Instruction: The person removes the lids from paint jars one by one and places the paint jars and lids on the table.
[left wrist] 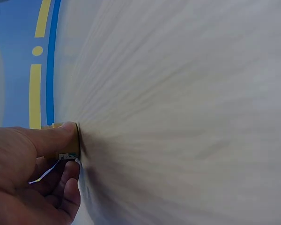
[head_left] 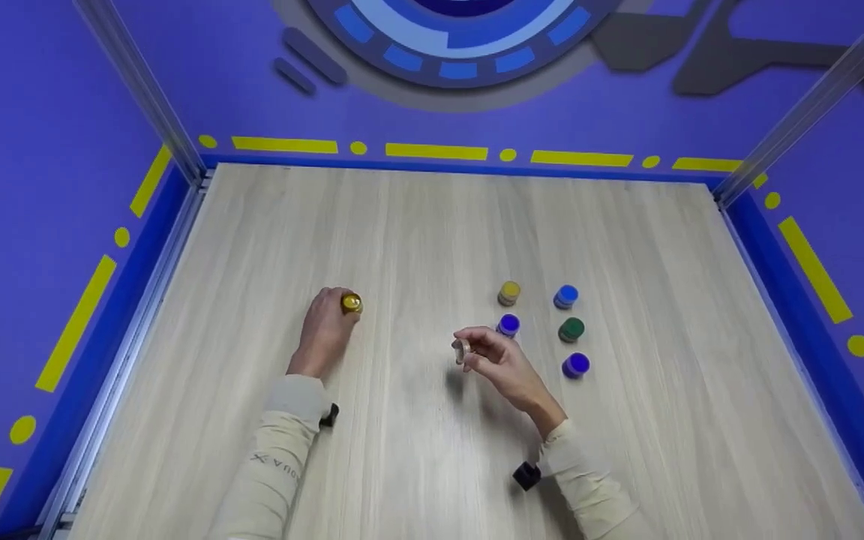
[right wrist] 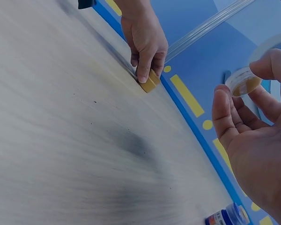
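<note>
The left hand (head_left: pixel 325 326) gripped with curled fingers a mustard-yellow jar (head_left: pixel 352 303), glossy on top and bearing a small printed label (left wrist: pixel 67 156), upright on the pale wood-grained table (head_left: pixel 409 457). Above it, the right hand (head_left: pixel 507 367) pinched a clear, shallow round lid (right wrist: pixel 243 83), amber-tinged inside.

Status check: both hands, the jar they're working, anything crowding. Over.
Left hand gripping yellow jar, which looks open. Right hand pinching clear lid, raised off the table. One purple jar just beyond right hand.
</note>
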Demonstrator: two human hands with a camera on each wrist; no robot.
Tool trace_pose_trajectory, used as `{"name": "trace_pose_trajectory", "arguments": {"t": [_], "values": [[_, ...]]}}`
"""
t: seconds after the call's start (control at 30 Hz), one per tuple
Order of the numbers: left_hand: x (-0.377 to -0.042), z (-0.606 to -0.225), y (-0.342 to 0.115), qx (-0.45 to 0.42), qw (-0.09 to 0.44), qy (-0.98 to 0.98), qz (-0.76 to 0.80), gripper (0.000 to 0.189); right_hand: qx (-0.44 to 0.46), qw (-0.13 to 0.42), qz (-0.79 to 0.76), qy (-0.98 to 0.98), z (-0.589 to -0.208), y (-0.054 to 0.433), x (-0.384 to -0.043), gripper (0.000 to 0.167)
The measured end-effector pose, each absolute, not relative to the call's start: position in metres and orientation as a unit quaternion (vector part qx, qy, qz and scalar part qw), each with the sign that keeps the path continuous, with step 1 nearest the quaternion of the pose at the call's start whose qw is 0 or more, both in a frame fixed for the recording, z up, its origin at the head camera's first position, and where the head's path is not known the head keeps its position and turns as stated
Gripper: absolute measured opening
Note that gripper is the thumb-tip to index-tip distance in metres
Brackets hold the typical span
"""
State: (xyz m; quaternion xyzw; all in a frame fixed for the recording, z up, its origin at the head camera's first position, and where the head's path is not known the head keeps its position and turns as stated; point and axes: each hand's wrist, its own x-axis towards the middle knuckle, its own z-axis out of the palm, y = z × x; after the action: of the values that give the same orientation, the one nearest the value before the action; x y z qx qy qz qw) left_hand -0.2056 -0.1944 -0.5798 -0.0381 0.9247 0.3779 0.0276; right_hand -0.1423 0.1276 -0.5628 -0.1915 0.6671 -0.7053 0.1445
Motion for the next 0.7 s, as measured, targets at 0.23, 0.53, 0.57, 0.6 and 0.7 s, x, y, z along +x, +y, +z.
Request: {"name": "trace_pose_trajectory", "arguments": {"t": [0.23, 0.53, 0.57, 0.6, 0.7], "values": [[-0.216, -0.577, -0.205, -0.055, 0.032, 0.924, 0.376, 0.038, -0.182, 0.139, -0.706, 0.670, -0.562, 0.127, -0.143, 0.036], [-0.229, -0.574, -0.216, -0.068, 0.028, 0.922, 0.379, 0.035, -0.187, 0.133, -0.714, 0.662, -0.561, 0.128, -0.145, 0.038], [-0.231, -0.575, -0.217, -0.067, 0.025, 0.923, 0.379, 0.035, -0.187, 0.132, -0.716, 0.659, -0.561, 0.128, -0.145, 0.037], [-0.233, -0.574, -0.218, -0.067, 0.023, 0.923, 0.379, 0.034, -0.188, 0.131, -0.719, 0.657, -0.561, 0.128, -0.146, 0.037], [-0.237, -0.575, -0.221, -0.070, 0.022, 0.921, 0.383, 0.034, -0.185, 0.131, -0.727, 0.648, -0.560, 0.128, -0.147, 0.035]]}}
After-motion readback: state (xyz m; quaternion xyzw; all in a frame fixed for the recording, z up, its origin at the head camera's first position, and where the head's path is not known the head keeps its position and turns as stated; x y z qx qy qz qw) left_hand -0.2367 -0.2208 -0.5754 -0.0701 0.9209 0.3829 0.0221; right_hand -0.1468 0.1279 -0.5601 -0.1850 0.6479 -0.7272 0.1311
